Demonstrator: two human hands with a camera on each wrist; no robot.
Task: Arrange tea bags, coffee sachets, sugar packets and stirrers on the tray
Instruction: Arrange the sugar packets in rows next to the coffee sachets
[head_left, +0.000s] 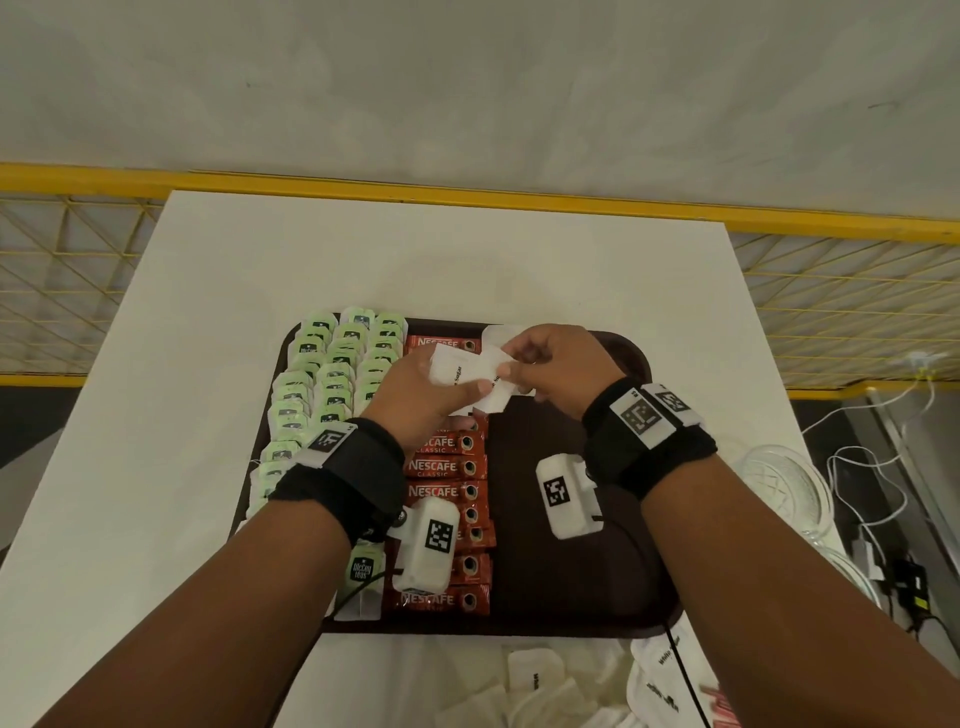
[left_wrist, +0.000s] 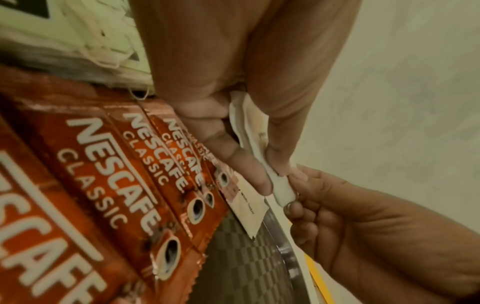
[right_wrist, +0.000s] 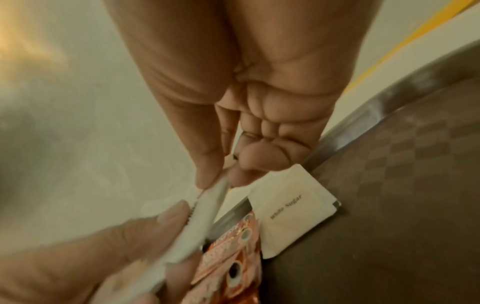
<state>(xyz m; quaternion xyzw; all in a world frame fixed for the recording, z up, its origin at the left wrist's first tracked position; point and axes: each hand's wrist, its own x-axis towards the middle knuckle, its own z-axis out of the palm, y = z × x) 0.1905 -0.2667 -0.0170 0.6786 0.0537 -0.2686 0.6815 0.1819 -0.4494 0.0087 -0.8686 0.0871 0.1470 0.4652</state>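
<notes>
Several loose sugar packets (head_left: 535, 675) lay at the counter's near edge. Both hands, left hand (head_left: 415, 395) and right hand (head_left: 561, 371), pinched a small stack of sachets (head_left: 467, 376) over the tray (head_left: 571, 571), directly above one sugar packet (right_wrist: 291, 209) at its far edge, beside the coffee column (head_left: 447, 467).

"Nescafé Classic" sachets (head_left: 445, 466); "White Sugar" packet (right_wrist: 291, 207).

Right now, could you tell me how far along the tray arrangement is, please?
Green tea bags and red Nescafe coffee sachets already fill rows on the dark brown tray. One white sugar packet lies placed; both hands, left hand and right hand, hold more. Loose packets wait off the tray; no stirrers visible.
</notes>
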